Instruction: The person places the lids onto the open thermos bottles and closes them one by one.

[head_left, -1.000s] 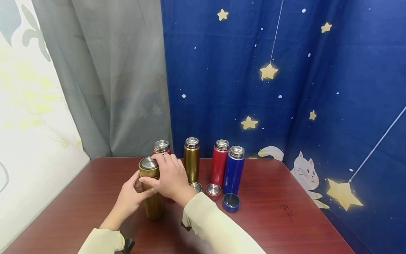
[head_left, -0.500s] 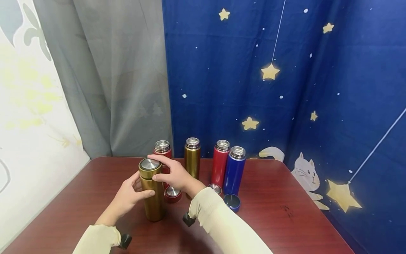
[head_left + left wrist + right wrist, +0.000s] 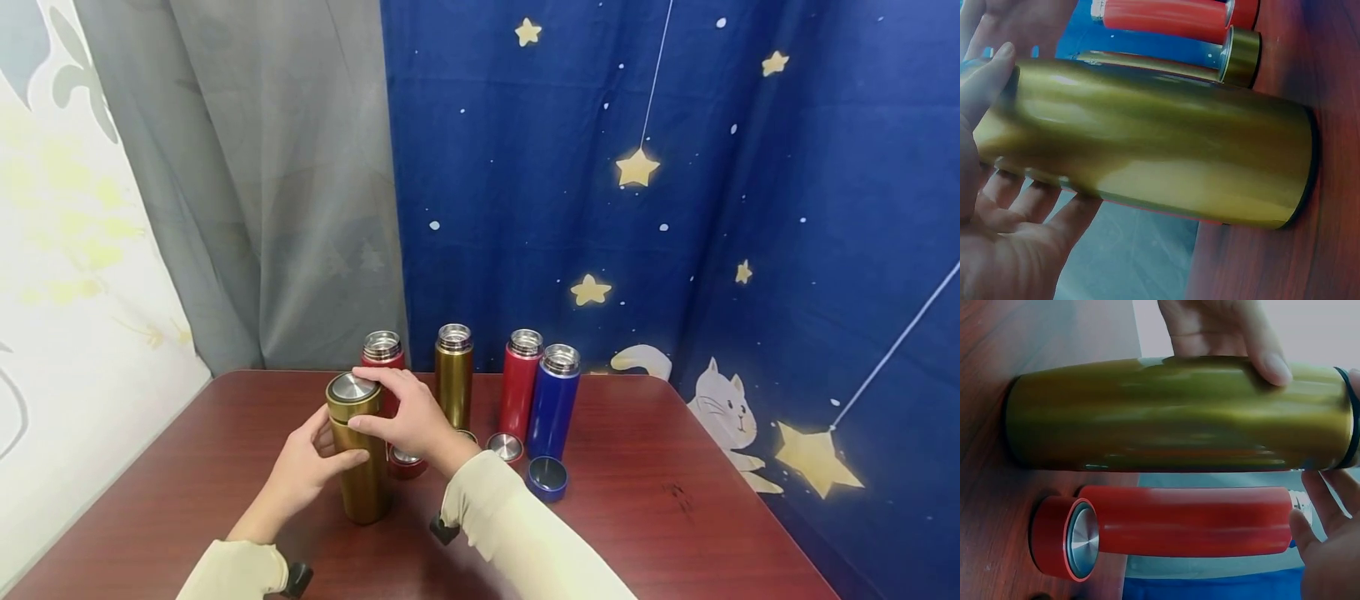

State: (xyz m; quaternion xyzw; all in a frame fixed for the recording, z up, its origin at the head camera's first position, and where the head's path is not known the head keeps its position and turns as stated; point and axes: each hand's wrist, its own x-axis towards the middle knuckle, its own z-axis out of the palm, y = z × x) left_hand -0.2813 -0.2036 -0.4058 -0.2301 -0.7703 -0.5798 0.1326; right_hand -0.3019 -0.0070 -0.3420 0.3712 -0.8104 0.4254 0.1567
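Observation:
A gold thermos (image 3: 365, 487) stands upright on the table at left centre in the head view. My left hand (image 3: 296, 471) grips its body from the left; in the left wrist view the thumb lies across the gold thermos (image 3: 1160, 137) and the fingers pass behind it. On top sits the gold lid (image 3: 352, 390) with a brushed steel disc. My right hand (image 3: 411, 417) holds that lid, thumb at its near side and a finger over its rim; the other fingertips are partly hidden. A red lid (image 3: 1054, 537) and a red thermos (image 3: 1191, 520) lie close by.
Behind stand lidless thermoses: a red one (image 3: 383, 354), a gold one (image 3: 453, 379), another red one (image 3: 520, 392) and a blue one (image 3: 553, 408). Before them are a red lid (image 3: 506, 448) and an upturned blue lid (image 3: 547, 478). Curtains (image 3: 540, 200) hang behind the table (image 3: 637, 517).
My right hand has drawn back to the right from over the lid, spread its fingers, then come slightly back left onto the lid. The left hand has slid slightly down the gold thermos, which stays put.

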